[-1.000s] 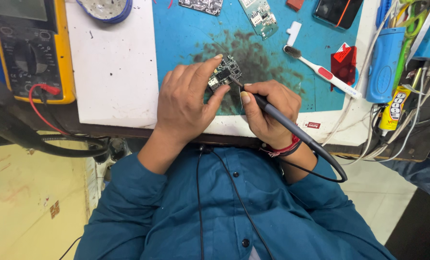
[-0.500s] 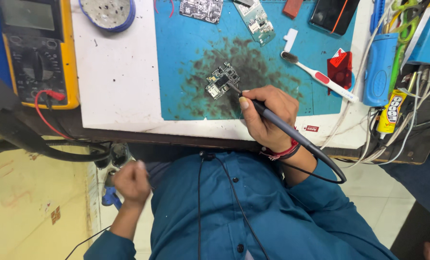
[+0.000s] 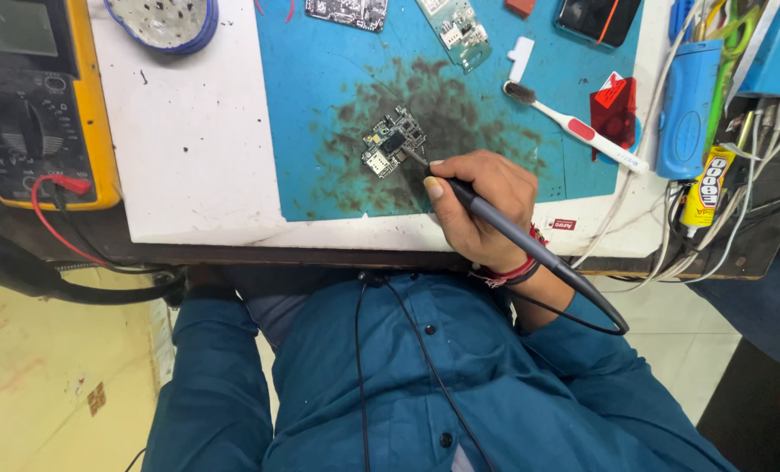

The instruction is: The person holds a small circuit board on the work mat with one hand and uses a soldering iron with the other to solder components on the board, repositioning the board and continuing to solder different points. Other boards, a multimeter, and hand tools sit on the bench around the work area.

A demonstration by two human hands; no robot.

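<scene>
A yellow multimeter (image 3: 36, 96) is parked at the left edge, clear of the work. The small green circuit board (image 3: 393, 142) lies mid-mat on the scorched blue silicone mat (image 3: 320, 105), where heat is tolerated. The right hand (image 3: 481, 205) is closed pen-like around the grey soldering iron (image 3: 530, 249) so the tip meets the board. The left hand is out of view.

right hand (image 3: 481, 210) has the soldering iron (image 3: 530, 249) in a pen grip, tip touching the small circuit board (image 3: 393, 142) on the stained blue mat (image 3: 320, 105). toothbrush (image 3: 573, 127) lies just to the right, yellow multimeter (image 3: 36, 96) far left on the tabletop (image 3: 189, 157). left hand's out of sight
</scene>
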